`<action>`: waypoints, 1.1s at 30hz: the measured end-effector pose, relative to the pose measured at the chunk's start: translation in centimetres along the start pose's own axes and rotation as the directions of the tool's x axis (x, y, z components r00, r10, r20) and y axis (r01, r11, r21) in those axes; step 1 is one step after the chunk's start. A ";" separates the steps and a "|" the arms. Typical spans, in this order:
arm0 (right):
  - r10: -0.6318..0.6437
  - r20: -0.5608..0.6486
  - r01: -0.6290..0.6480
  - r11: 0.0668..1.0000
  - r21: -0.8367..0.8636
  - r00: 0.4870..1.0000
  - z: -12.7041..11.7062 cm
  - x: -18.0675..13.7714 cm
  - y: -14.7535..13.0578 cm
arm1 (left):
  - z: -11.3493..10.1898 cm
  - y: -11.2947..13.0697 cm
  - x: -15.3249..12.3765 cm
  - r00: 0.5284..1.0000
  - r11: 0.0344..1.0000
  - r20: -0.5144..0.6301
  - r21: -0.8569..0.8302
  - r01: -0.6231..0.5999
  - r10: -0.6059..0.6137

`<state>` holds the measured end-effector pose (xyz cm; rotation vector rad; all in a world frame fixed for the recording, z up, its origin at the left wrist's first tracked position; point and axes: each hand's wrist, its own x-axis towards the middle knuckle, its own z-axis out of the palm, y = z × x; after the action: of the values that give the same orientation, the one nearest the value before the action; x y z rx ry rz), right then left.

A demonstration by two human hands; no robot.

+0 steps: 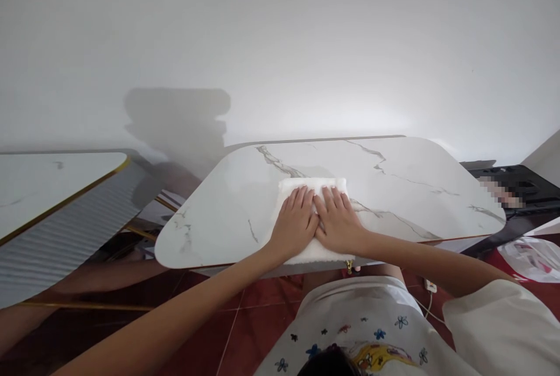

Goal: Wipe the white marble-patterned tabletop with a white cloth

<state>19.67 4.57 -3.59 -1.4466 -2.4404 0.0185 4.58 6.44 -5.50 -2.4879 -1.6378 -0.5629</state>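
Observation:
A fluffy white cloth (312, 252) lies spread on a marble-patterned tabletop (227, 201), near its front edge. My left hand (295, 218) rests flat on the cloth, fingers stretched toward the wall. Beside it, my right hand (339, 218) also presses flat on the cloth, its thumb close to the left thumb. Neither hand grips anything; both palms hide the middle of the cloth. Just below the cloth, a small gold-coloured knob (349, 266) shows at the table's front.
A pale wall (306, 43) stands behind the table. On the left is a cabinet (79, 242) with a ribbed side and gold trim. A black piece of furniture (538, 189) stands at the right, above a plastic bag (531, 259). A white plug (431, 286) with a cord hangs below.

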 end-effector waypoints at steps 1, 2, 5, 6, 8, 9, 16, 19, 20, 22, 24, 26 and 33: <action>-0.008 0.002 0.008 1.000 0.007 1.000 -0.1 -0.2 0.2 | 0.0 0.3 -0.1 1.000 1.000 -0.005 -0.009 0.015 -0.015; -0.017 0.004 0.017 1.000 0.011 1.000 -0.2 -0.5 0.5 | 0.0 0.7 -0.2 1.000 0.999 -0.008 -0.018 0.027 -0.027; -0.035 0.001 0.035 0.999 -0.009 0.999 -0.6 -1.5 1.7 | 0.3 2.3 0.0 0.999 0.999 -0.005 -0.037 0.038 -0.039; -0.035 -0.004 0.035 0.999 -0.022 0.999 -0.7 -1.8 2.0 | 0.4 2.8 0.2 0.999 0.999 -0.002 -0.040 0.033 -0.033; -0.028 -0.017 0.027 0.999 -0.043 0.999 -0.8 -2.0 2.7 | 0.7 3.5 0.7 1.000 0.999 0.000 -0.043 0.020 -0.020; -0.027 -0.021 0.026 0.998 -0.050 0.999 -0.8 -1.9 3.1 | 0.8 3.6 1.1 1.000 0.999 -0.002 -0.042 0.017 -0.017; -0.065 -0.007 0.064 0.994 -0.086 0.998 0.1 4.0 6.5 | 2.0 1.7 6.8 0.999 0.998 -0.011 -0.016 0.053 -0.053; -0.086 -0.002 0.085 0.991 -0.108 0.996 0.5 7.5 8.6 | 2.9 0.3 10.5 0.998 0.998 -0.008 -0.029 0.062 -0.062; -0.082 -0.001 0.082 0.990 -0.114 0.997 0.7 8.6 9.3 | 3.3 -0.2 11.7 0.998 0.997 -0.008 -0.036 0.062 -0.063; -0.066 0.005 0.066 0.990 -0.126 0.998 1.1 10.6 10.5 | 4.1 -1.2 13.9 0.998 0.997 -0.013 -0.049 0.067 -0.068; -0.054 0.007 0.055 0.989 -0.138 0.998 1.5 12.6 11.7 | 4.9 -2.0 16.0 0.997 0.996 -0.033 -0.059 0.069 -0.071; -0.056 0.002 0.056 0.988 -0.146 0.998 1.9 14.4 12.8 | 5.6 -2.8 17.8 0.996 0.995 -0.056 -0.067 0.073 -0.076; -0.081 -0.021 0.077 0.988 -0.131 0.997 3.1 19.6 15.9 | 6.9 -4.9 22.3 0.989 0.991 -0.090 -0.077 0.112 -0.119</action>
<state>23.66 29.65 -4.26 -1.3914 -2.5170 -0.1786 9.59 29.71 -4.37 -2.3853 -1.7641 -0.7542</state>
